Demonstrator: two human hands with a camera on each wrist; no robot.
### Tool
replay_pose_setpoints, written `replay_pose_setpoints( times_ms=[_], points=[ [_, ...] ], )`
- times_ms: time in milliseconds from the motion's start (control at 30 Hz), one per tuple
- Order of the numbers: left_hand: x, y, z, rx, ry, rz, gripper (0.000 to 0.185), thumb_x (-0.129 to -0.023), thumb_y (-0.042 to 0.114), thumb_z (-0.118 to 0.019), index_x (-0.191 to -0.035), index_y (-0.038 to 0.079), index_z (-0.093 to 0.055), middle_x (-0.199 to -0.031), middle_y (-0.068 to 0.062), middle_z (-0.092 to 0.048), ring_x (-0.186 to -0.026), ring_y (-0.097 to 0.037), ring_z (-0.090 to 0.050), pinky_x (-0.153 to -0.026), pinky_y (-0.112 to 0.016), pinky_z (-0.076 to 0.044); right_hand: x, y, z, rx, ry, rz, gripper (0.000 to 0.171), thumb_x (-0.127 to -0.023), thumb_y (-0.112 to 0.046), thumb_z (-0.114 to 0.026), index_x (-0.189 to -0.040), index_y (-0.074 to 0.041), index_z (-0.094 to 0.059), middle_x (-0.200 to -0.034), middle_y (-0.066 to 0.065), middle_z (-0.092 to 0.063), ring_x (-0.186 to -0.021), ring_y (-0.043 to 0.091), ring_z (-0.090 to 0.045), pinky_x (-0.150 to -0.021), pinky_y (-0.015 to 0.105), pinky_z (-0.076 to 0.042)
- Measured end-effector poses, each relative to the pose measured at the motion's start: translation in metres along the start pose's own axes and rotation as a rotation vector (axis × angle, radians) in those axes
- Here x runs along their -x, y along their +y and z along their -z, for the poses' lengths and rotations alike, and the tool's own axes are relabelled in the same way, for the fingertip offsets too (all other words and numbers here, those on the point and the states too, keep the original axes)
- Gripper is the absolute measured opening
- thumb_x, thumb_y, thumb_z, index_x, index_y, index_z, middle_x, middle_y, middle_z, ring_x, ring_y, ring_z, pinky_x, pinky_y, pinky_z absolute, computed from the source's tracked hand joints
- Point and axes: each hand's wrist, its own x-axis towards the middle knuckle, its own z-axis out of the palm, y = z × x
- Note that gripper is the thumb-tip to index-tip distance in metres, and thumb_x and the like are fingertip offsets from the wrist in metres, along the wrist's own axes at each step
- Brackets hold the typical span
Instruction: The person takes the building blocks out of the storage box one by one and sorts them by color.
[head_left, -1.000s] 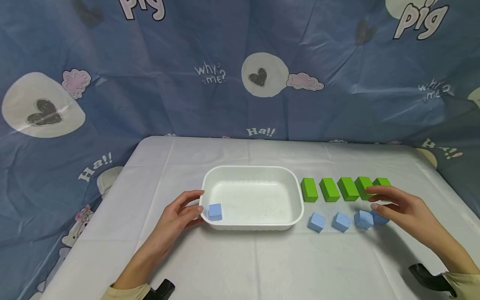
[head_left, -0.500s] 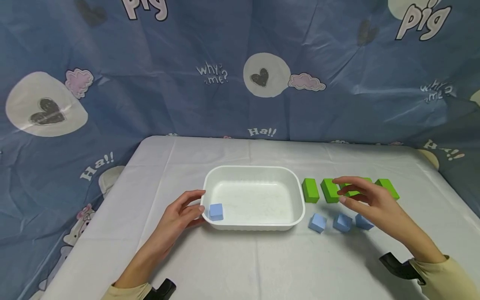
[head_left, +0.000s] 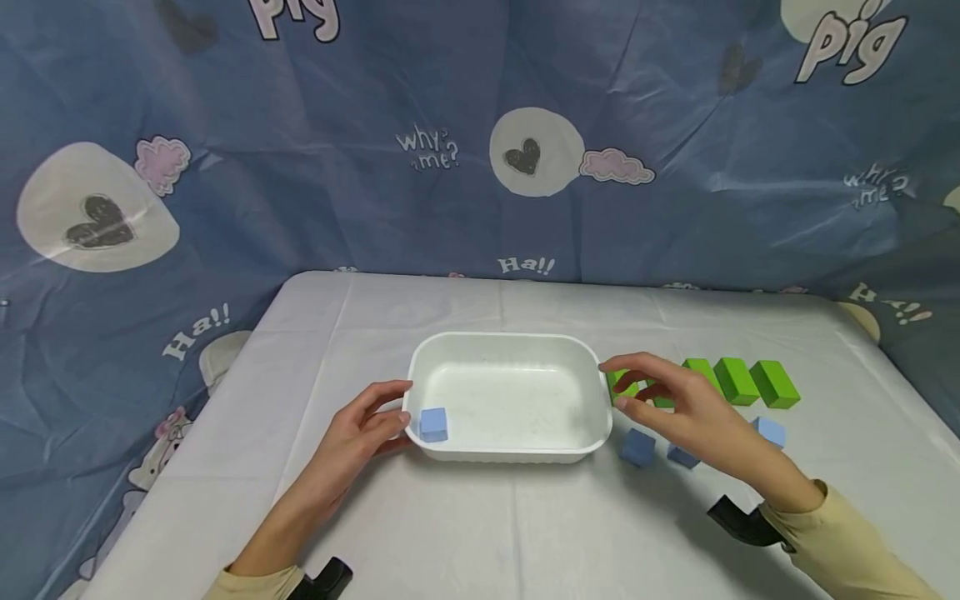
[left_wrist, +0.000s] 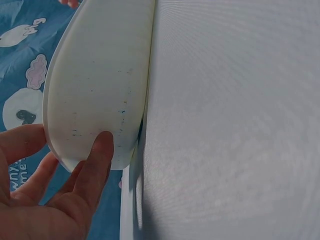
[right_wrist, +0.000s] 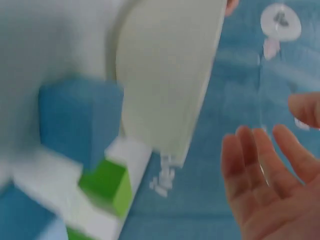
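Note:
A white tray (head_left: 517, 400) stands on the table, with one light blue cube (head_left: 433, 425) in its front left corner. My left hand (head_left: 367, 425) touches the tray's left end, fingers spread against rim and outer wall, as the left wrist view also shows. Holding nothing, my right hand (head_left: 682, 408) hovers by the tray's right end, fingers loosely bent; its bare palm shows in the right wrist view. Below and behind it lie green blocks (head_left: 737, 382) in a row and light blue cubes (head_left: 638, 447) in front of them. The hand partly hides some of both.
White cloth covers the table (head_left: 450, 525). A blue printed curtain (head_left: 360, 208) hangs behind it and down the left side. Each wrist carries a black strap mount (head_left: 742, 523).
My right hand has moved left from the far right blocks to the tray's right end, uncovering the rightmost green blocks and a blue cube. The left hand stays at the tray.

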Motion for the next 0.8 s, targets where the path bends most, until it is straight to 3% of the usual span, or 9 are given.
replay_pose_setpoints(
  times_ms=[267, 500, 800],
  points=[
    [0.0, 0.0, 0.0, 0.002, -0.002, -0.009, 0.046, -0.096, 0.009, -0.063, -0.139, 0.007, -0.048, -0.139, -0.015, -0.05, -0.121, -0.027, -0.056, -0.089, -0.036, -0.053, -0.01, -0.01, -0.037, -0.06, 0.004, 0.019, 0.037, -0.094, -0.014, -0.069, -0.127, -0.028, -0.06, -0.123, -0.011, -0.06, -0.092, 0.013, -0.065, -0.083, 0.03, -0.053],
    [0.0, 0.0, 0.001, 0.005, 0.002, -0.015, 0.045, -0.096, 0.009, -0.064, -0.139, 0.007, -0.048, -0.138, -0.015, -0.05, -0.119, -0.026, -0.057, -0.088, -0.037, -0.054, -0.025, -0.015, -0.065, -0.115, -0.053, 0.066, 0.037, -0.094, -0.014, -0.069, -0.128, -0.027, -0.06, -0.126, -0.011, -0.059, -0.105, 0.015, -0.06, -0.085, 0.032, -0.053],
    [-0.001, -0.002, 0.0, 0.002, 0.005, -0.02, 0.045, -0.095, 0.009, -0.064, -0.138, 0.009, -0.049, -0.137, -0.014, -0.051, -0.118, -0.025, -0.058, -0.089, -0.04, -0.054, -0.043, -0.025, -0.094, -0.126, -0.12, 0.072, 0.038, -0.094, -0.009, -0.067, -0.127, -0.024, -0.058, -0.127, -0.011, -0.058, -0.108, 0.024, -0.059, -0.086, 0.032, -0.052]
  ],
)
